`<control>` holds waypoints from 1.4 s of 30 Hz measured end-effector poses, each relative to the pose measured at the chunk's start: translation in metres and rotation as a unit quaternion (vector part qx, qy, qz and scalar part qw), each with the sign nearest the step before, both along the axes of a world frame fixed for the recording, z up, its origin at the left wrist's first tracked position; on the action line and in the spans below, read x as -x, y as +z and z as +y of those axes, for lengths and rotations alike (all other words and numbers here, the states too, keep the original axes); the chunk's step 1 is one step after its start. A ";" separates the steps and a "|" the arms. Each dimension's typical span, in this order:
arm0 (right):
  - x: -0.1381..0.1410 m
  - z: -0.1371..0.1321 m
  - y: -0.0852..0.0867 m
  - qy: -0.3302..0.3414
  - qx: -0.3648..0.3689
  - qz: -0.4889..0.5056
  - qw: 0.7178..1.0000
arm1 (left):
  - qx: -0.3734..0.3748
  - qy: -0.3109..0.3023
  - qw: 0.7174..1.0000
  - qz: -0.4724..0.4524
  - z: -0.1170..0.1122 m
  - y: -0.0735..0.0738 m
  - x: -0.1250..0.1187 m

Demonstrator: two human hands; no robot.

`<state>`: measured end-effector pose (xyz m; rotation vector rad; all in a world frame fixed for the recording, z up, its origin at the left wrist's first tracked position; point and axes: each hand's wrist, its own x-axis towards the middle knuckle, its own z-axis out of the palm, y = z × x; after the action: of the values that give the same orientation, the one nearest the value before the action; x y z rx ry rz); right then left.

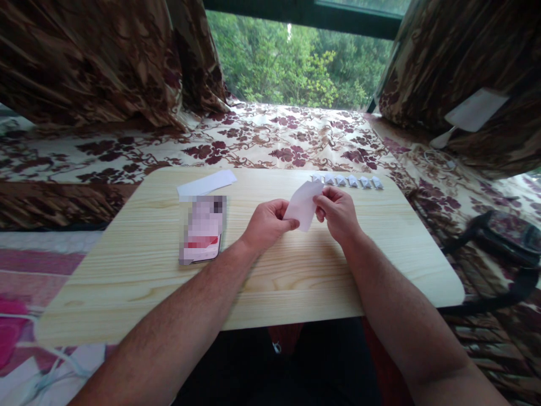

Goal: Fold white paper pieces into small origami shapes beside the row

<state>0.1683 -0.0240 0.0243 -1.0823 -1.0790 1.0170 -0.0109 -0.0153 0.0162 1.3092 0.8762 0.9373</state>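
Both of my hands hold a small white slip of paper just above the middle of a light wooden table. My left hand pinches its lower left edge, fingers closed. My right hand pinches the right edge, fingers curled. The slip stands tilted between them. A row of several small folded white paper pieces lies along the far edge of the table, just beyond my right hand.
A phone lies flat on the table left of my hands, with white paper strips behind it. Floral brown fabric surrounds the table. A dark object sits at the right. A window with trees is ahead.
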 end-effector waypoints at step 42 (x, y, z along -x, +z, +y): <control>0.001 -0.009 -0.005 0.172 0.037 -0.074 0.982 | 0.045 0.117 0.987 -0.098 0.007 0.002 0.005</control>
<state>0.1670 -0.0332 0.0197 -1.0657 -1.3899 1.2728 -0.0156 -0.0082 0.0181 1.0312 0.9187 1.1750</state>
